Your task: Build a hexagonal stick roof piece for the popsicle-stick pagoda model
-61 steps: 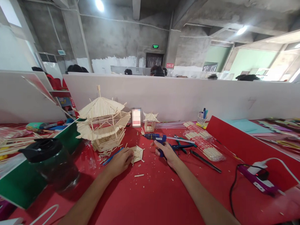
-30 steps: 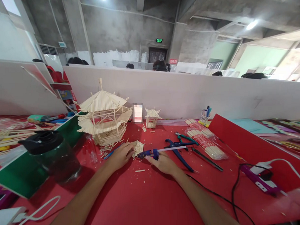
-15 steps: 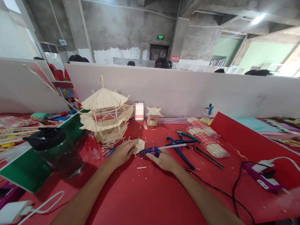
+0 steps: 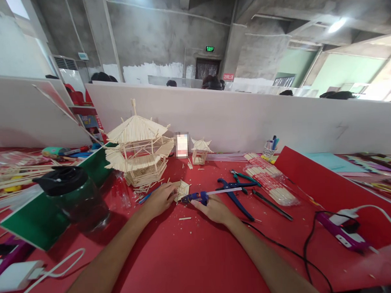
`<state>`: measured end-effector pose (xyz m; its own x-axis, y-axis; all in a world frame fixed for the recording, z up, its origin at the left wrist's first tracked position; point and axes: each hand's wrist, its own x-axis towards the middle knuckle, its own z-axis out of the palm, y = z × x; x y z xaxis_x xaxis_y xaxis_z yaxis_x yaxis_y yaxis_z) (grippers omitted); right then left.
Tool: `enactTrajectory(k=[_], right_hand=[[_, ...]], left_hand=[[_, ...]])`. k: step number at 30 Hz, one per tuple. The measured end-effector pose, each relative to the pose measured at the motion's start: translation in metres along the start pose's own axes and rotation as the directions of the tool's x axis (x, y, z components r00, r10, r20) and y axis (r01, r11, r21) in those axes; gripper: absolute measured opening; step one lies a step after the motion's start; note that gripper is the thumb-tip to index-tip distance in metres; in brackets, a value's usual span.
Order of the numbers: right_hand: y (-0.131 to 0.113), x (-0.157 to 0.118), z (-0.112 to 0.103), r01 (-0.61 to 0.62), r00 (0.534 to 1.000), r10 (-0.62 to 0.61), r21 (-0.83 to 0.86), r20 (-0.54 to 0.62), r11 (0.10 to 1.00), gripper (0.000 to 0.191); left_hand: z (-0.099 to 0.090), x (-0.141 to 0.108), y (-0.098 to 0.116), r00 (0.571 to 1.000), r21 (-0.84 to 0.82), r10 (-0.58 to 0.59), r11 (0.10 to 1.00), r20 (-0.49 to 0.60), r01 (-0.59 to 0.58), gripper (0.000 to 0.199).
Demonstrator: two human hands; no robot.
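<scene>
The right hand (image 4: 215,209) is closed round a glue gun (image 4: 200,198), its nozzle at the near edge of a stick lattice (image 4: 184,190); whether they touch is unclear. The lattice lies flat between the hands. The left hand (image 4: 163,198) has its fingers over the lattice's left side; I cannot tell if they pinch it.

Under both grips spreads a red table (image 4: 193,262), flecked with pale crumbs, one short stick (image 4: 185,218) nearer the body than the gun. Right of the gun lie blue cutters (image 4: 237,202), with packed sticks (image 4: 275,188) farther right. Beyond the left hand stands a large pavilion (image 4: 137,129); straight beyond the gun, a small one. A bottle (image 4: 78,206) stands well left of both grips.

Past all this runs a white partition (image 4: 239,119), heads showing over it, then a bare concrete wall (image 4: 166,32) with a green exit sign (image 4: 209,48).
</scene>
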<state>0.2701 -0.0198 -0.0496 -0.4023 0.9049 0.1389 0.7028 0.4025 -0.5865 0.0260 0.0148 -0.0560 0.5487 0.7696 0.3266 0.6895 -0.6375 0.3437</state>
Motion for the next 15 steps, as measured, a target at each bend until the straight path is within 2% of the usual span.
enactTrajectory(k=[5, 10, 15], right_hand=[[0.0042, 0.001, 0.0001, -0.036, 0.999, 0.036, 0.102, -0.001, 0.994, 0.037], [0.008, 0.001, -0.0015, -0.018, 1.0, 0.011, 0.259, 0.029, 0.966, 0.04], [0.0079, 0.0013, 0.0009, -0.004, 1.0, 0.0, 0.277, 0.017, 0.961, 0.038]], left_hand=[[-0.0011, 0.0003, 0.0012, 1.0, 0.001, -0.008, 1.0, 0.005, 0.008, 0.018], [-0.0026, -0.0001, 0.0032, 1.0, -0.004, 0.017, 1.0, 0.003, -0.016, 0.022], [-0.0037, -0.0005, 0.0046, 1.0, -0.029, 0.022, 0.999, -0.01, -0.022, 0.024]])
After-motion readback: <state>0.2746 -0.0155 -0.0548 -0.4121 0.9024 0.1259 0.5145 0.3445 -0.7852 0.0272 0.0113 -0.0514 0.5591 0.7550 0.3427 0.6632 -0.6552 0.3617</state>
